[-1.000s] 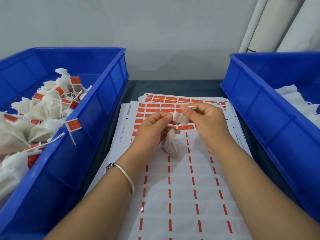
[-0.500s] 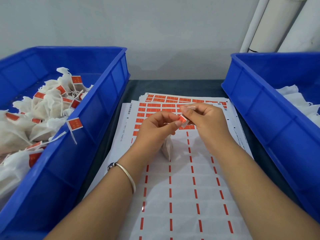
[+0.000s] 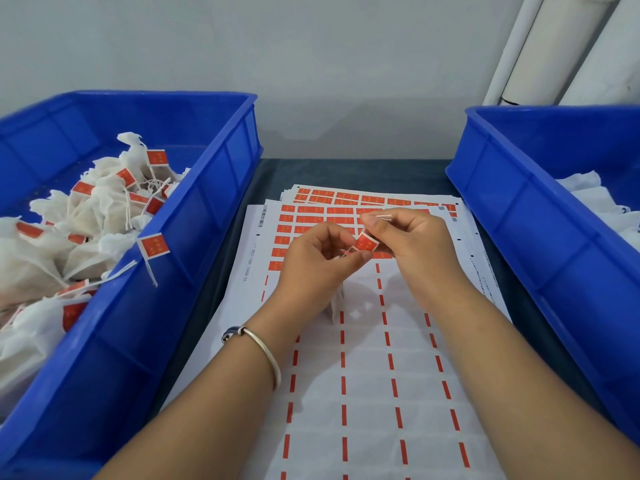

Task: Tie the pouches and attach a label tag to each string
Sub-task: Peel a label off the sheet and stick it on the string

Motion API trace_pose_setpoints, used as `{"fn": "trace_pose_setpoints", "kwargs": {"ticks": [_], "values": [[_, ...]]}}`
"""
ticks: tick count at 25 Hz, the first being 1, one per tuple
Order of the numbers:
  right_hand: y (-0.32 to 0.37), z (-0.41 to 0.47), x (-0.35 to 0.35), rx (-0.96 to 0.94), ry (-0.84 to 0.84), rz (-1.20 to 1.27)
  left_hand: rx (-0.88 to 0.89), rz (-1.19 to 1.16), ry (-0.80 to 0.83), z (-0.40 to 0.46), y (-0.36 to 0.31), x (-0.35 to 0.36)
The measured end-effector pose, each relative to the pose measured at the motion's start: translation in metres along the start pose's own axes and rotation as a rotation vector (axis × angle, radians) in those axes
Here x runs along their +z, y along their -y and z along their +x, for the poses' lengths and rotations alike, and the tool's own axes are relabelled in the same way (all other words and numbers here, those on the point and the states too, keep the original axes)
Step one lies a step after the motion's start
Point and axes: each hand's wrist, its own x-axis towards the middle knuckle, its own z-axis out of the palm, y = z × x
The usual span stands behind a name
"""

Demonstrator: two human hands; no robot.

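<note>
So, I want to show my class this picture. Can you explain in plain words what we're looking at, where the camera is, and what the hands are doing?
No machine here: the camera sits on a person's head, looking down at their two bare hands. The left hand and right hand together pinch a small red label onto a thin white string. A white pouch hangs below, mostly hidden. Under the hands lie label sheets, many labels already peeled off. The left bin holds tagged pouches; the right bin holds white ones, tags not visible.

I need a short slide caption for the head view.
Both hands press a red label onto a pouch string above the label sheet.
</note>
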Motion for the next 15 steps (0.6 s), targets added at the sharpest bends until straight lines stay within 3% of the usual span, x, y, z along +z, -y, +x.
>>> {"fn": "trace_pose_setpoints", "kwargs": {"ticks": [11,15], "values": [[0.002,-0.0038,-0.0012,-0.088,0.157,0.091,-0.036,-0.162,-0.01,-0.0002,-0.0042,-0.0065],[0.0,-0.0018,-0.0018,-0.083,0.121,0.078,-0.048,-0.253,0.018,0.0002,-0.0039,-0.0086]]}}
